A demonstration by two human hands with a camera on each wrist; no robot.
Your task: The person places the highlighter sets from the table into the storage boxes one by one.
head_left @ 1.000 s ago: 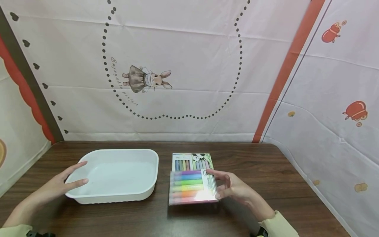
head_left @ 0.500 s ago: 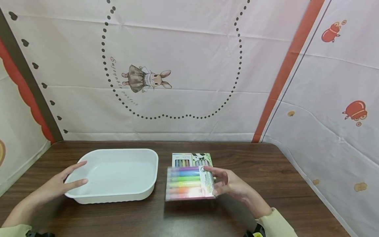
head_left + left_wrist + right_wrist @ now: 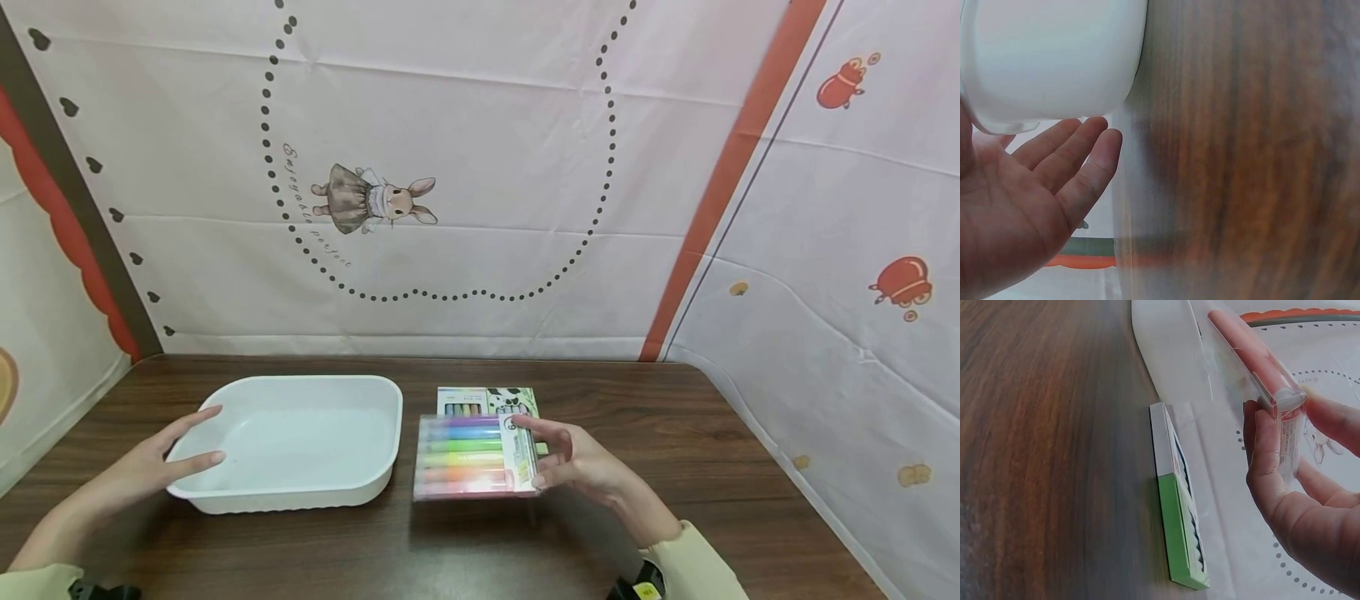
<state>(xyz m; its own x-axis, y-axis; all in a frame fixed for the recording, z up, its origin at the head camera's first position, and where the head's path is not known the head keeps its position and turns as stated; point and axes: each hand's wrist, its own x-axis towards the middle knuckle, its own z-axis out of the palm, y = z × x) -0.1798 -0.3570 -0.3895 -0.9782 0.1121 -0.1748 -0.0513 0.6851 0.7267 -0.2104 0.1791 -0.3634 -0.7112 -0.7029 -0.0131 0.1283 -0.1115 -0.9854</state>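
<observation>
Nearest the camera, the right hand (image 3: pixel 581 467) pinches the right end of a clear pack of coloured markers (image 3: pixel 468 457), thumb on one face and fingers curled round the other. The right wrist view shows the fingertips (image 3: pixel 1266 434) clamped on the pack's end edge, with the pack lifted clear of the wooden table (image 3: pixel 525 550). The pack is held roughly level, its long markers running left to right, just right of the white tray (image 3: pixel 292 442) and apart from it.

On the other side, the left hand (image 3: pixel 150 471) lies with straight, relaxed fingers against the tray's near left corner. It grips nothing: the palm is flat and the fingers (image 3: pixel 1094 150) reach up beside the tray's rounded outer wall, as the left wrist view shows. Whether the fingertips actually press the rim or sit just beside it is hard to tell there; from the head view two fingers lie over the rim.

The tray rests flat on the table at left of centre.

Just behind the held pack, a second, green-and-white box of pens (image 3: pixel 487 401) lies flat on the table, partly hidden by the pack in the head view and seen edge-on below it in the right wrist view.

Farther back, a pale cloth backdrop (image 3: pixel 480 167) with a printed rabbit (image 3: pixel 375 200) rises from the table's far edge
</observation>
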